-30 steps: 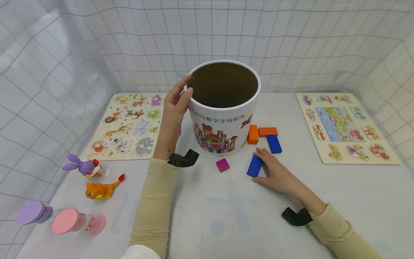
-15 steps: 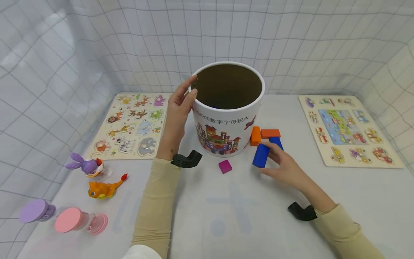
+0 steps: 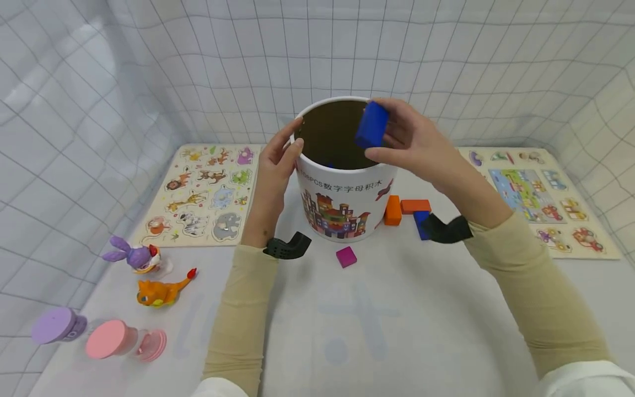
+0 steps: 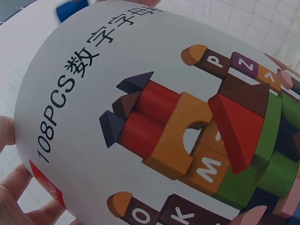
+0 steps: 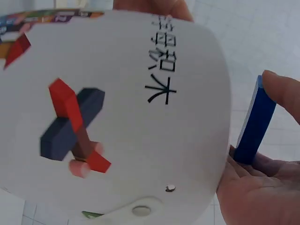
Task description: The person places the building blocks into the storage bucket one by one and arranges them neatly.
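A white printed bucket [image 3: 337, 204] stands on the table with its mouth up. My left hand [image 3: 275, 165] grips its rim on the left side, thumb and fingers on either side of the edge. Over the right part of the mouth, my right hand [image 3: 416, 140] pinches a blue block [image 3: 373, 124] between thumb and fingers. In the right wrist view the blue block [image 5: 256, 119] shows beside the bucket's rim. A little blue shows deep inside the dark bucket. On the table before the bucket lies a small magenta block [image 3: 346, 257].
Right of the bucket lie an orange block [image 3: 393, 210], a red-orange block [image 3: 415, 207] and another blue block [image 3: 421, 225]. Puzzle boards [image 3: 198, 193] flank the bucket left and right. At the left stand a purple rabbit figure [image 3: 134, 255], an orange figure [image 3: 161, 292] and lidded cups [image 3: 111, 339].
My right hand has lifted the blue block off the table and carried it up and left, over the bucket's mouth. My left hand has kept its grip on the rim.
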{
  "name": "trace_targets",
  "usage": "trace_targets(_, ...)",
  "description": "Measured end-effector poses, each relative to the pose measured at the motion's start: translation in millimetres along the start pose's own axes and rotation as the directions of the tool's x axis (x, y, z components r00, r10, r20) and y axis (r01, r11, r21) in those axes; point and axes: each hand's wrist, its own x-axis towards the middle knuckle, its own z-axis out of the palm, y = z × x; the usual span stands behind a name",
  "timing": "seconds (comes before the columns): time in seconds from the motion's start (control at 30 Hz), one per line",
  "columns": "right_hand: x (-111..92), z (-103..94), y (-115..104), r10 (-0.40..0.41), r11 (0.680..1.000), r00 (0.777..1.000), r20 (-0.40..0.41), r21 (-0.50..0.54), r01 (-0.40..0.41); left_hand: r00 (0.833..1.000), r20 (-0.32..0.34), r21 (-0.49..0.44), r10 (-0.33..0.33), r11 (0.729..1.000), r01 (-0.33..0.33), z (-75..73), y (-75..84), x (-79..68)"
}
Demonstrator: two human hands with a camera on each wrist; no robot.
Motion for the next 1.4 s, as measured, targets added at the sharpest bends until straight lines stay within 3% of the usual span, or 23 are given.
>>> trace_targets(0.1,28.7,1.6,-1.3,0.051,0.966,0.996,0.077,-0.258,-0.03,1.0,0.002,-0.007,-0.006,1.0,0.006,-0.2,0.0,-0.6)
trace_targets(0.23,57.5,2.9,2.5,0.109,0.821,0.977,0.184,-0.571,0.016,1.0,0.004,-0.024,-0.001,1.0,0.001,-0.4,-0.2,-0.1)
trace_targets(0.3,65.9,4.8,4.2,0.145,0.741,0.962,0.231,-0.67,0.049,1.0,0.005,-0.031,0.0,1.0,0.0,-0.3,0.2,-0.1)
trace_targets(0.4,71.0,7.7,6.6,0.148,0.689,0.955,0.258,-0.72,0.088,1.0,0.007,-0.033,-0.004,0.999,0.004,-0.1,1.5,-0.5)
trace_targets(0.47,68.9,8.5,7.6,0.096,0.704,0.971,0.217,-0.705,0.088,1.0,0.009,-0.028,-0.006,1.0,0.006,0.4,2.3,-0.5)
trace_targets(0.53,62.6,8.8,10.2,-0.003,0.75,0.991,0.131,-0.655,0.089,1.0,0.009,-0.022,-0.008,1.0,0.008,0.8,2.0,-0.1)
trace_targets(0.6,52.2,8.1,15.7,-0.126,0.799,0.992,0.012,-0.592,0.108,1.0,0.009,-0.014,-0.008,1.0,0.008,1.0,1.2,0.1)
trace_targets(0.67,37.9,5.3,24.8,-0.238,0.847,0.964,-0.122,-0.511,0.145,1.0,0.009,-0.006,-0.006,1.0,0.006,1.2,0.1,0.6)
trace_targets(0.77,12.1,-4.0,49.0,-0.326,0.893,0.893,-0.309,-0.411,0.184,1.0,0.01,-0.003,-0.001,1.0,0.001,1.5,-0.4,1.2)
trace_targets(0.83,-6.6,-13.4,71.9,-0.292,0.93,0.863,-0.413,-0.331,0.157,1.0,0.01,-0.001,0.002,1.0,-0.002,2.0,-0.6,1.3)
trace_targets(0.87,-16.1,-18.1,84.8,-0.243,0.951,0.858,-0.453,-0.284,0.119,1.0,0.01,-0.001,0.004,1.0,-0.004,2.3,-0.6,1.3)
trace_targets(0.97,-45.1,-28.9,126.0,-0.004,0.988,0.877,-0.48,-0.139,-0.072,1.0,0.013,-0.003,0.01,1.0,-0.01,3.3,-1.2,1.6)
trace_targets(1.07,-71.4,-31.0,157.6,0.262,0.938,0.903,-0.341,-0.13,-0.321,1.0,0.021,0.002,0.018,1.0,-0.018,4.5,-2.2,1.9)
trace_targets(1.17,-89.3,-25.9,173.9,0.428,0.842,0.891,-0.152,-0.289,-0.454,0.999,0.025,0.004,0.026,1.0,-0.026,4.7,-2.2,2.2)
trace_targets(1.27,-96.6,-18.7,180.5,0.468,0.789,0.88,-0.075,-0.414,-0.455,0.999,0.024,-0.007,0.029,1.0,-0.029,3.8,-1.4,2.5)
trace_targets(1.4,-97.9,-14.3,183.3,0.417,0.759,0.898,-0.138,-0.492,-0.427,1.0,0.024,-0.014,0.014,1.0,-0.014,3.4,-0.6,1.6)
